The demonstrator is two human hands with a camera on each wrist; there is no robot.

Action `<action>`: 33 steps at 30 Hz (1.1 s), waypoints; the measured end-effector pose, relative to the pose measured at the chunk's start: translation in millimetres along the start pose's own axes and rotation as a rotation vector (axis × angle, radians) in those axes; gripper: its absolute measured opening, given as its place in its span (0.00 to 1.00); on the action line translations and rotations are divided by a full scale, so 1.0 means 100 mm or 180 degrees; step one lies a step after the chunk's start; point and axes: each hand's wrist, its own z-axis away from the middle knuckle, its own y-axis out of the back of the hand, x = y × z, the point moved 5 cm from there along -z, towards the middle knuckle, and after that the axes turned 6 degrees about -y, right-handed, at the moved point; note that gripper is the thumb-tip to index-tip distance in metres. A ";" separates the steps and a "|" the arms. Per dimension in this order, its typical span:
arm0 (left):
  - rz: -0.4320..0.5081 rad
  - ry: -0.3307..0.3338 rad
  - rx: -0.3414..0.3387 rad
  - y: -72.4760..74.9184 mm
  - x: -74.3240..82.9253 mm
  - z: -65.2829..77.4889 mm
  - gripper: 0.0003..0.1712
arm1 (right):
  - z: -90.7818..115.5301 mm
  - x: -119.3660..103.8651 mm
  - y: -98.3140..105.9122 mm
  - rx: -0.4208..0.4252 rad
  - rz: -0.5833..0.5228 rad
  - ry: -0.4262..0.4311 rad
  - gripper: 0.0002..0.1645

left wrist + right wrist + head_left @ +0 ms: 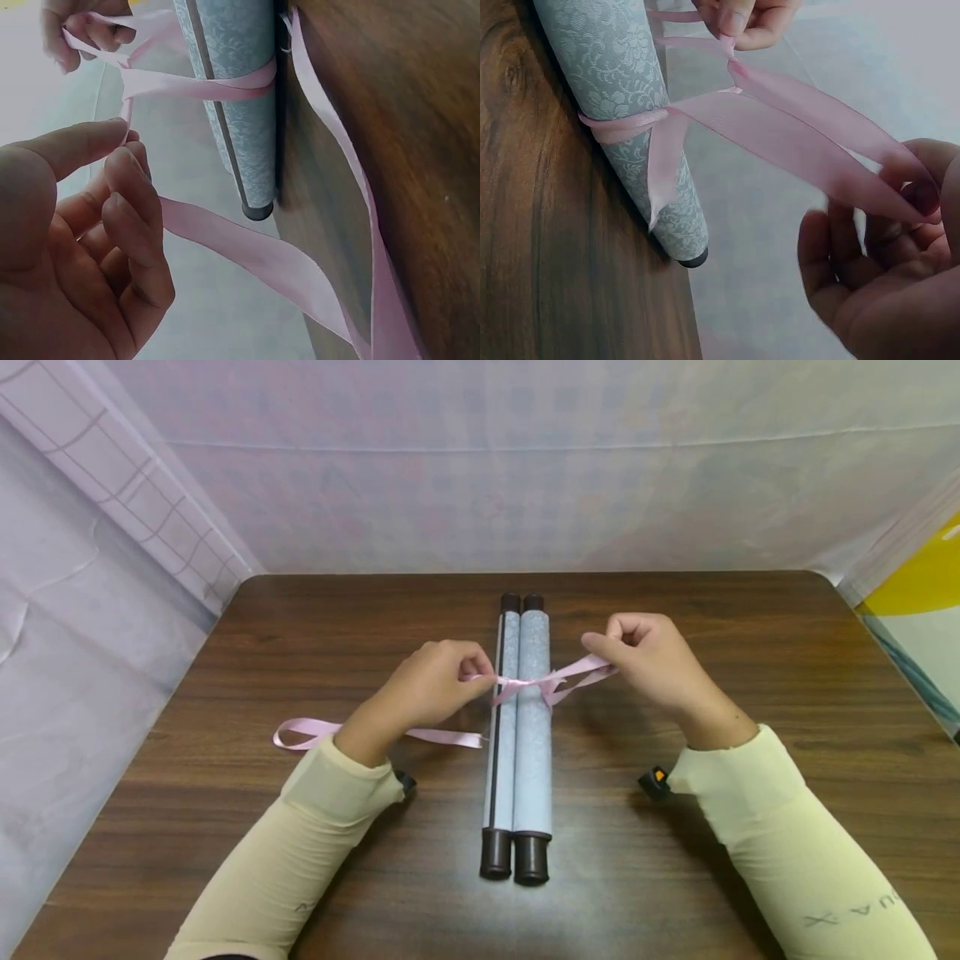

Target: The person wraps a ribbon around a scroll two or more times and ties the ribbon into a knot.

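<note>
Two pale blue floral rolls of a scroll (534, 752) lie side by side on the table, with dark brown end caps (531, 858). A pink ribbon (528, 683) wraps round both at mid-length. My left hand (427, 687) pinches the ribbon between thumb and forefinger, just left of the rolls. On the other side my right hand (654, 662) holds a ribbon loop (795, 142), drawn out above the table. One short ribbon tail (666, 165) hangs against the fabric. From my left hand a long tail (255, 255) trails down to the table.
The wooden table (247, 827) has its far edge along a pale plaid curtain (487, 493). A white sheet (67, 568) hangs at the left. Beyond the right edge is a yellow patterned surface (918, 572). The trailing ribbon curls beside my left sleeve (300, 852).
</note>
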 end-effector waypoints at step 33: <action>0.0003 0.0248 -0.0028 0.07 -0.19 0.00 0.08 | -0.06 0.27 0.20 -0.0114 0.1289 -0.0157 0.23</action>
